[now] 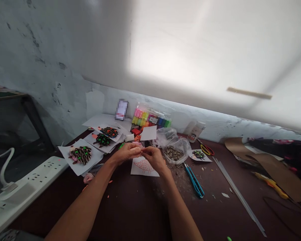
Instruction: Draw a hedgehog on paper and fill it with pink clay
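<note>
Grip on both sides is bent into a pinch, left hand (127, 152) and right hand (154, 158) meeting near the fingertips; whether anything sits between them, I cannot tell. One white paper card with a red-outlined spiny animal (144, 166) lies flat on the dark brown tabletop (130, 211) just below, presumably to keep the drawing in view. One clear plastic bag of striped seeds (174, 153) sits near the right hand, likely for easy reach. Three white cards with seed-covered animals (81, 155) lie at left, a fourth card (199, 155) at right, near one pair of red-and-yellow-handled scissors (207, 149).
</note>
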Motion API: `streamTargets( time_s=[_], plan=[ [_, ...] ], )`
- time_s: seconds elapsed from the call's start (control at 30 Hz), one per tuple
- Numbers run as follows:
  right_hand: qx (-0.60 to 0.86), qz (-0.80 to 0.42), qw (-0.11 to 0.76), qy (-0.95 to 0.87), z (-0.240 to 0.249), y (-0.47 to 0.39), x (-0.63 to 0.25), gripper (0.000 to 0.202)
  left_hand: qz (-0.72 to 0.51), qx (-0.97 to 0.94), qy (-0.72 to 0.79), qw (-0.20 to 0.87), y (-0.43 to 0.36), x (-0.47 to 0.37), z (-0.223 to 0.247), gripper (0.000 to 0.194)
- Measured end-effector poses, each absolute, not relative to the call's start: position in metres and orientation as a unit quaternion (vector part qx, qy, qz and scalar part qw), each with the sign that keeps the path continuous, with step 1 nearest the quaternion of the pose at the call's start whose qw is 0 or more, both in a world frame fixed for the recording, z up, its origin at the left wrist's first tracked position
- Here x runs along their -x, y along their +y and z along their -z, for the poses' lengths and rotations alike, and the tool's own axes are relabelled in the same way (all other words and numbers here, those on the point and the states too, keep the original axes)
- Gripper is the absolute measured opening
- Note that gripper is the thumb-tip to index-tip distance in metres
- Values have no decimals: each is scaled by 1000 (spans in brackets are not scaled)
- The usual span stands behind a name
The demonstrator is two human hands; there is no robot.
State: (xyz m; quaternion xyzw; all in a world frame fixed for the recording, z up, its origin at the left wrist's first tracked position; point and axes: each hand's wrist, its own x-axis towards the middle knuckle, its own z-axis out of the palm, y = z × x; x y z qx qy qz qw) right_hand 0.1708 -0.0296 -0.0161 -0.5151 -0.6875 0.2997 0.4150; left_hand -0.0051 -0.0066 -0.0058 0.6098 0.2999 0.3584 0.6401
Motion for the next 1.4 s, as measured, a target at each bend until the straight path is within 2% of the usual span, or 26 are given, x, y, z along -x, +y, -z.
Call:
streamTargets(
  time_s=[0.13,0.27,0.47,0.7,1.03,1.27,1.4],
  plan=[
    [534,-276,392,-696,19,-29,-171,6,-364,-593,312,646,-3,4,12,42],
    [553,-238,365,-710,17,-32,-167,8,-357,-585,325,652,-2,4,15,40],
    [484,-367,409,-681,13,-32,-167,14,-374,-544,315,682,-3,7,8,39],
    [481,-418,418,-648,15,-28,-170,22,-369,-551,326,674,0,9,10,39],
    [547,-248,412,-685,8,-40,-157,9,-371,-546,366,657,-4,3,9,30],
    [442,-473,585,-488,-8,-35,-165,27,-441,-524,395,613,2,6,11,32],
    [456,-511,585,-434,-7,-34,-169,21,-452,-509,364,636,-1,7,7,40]
  ],
)
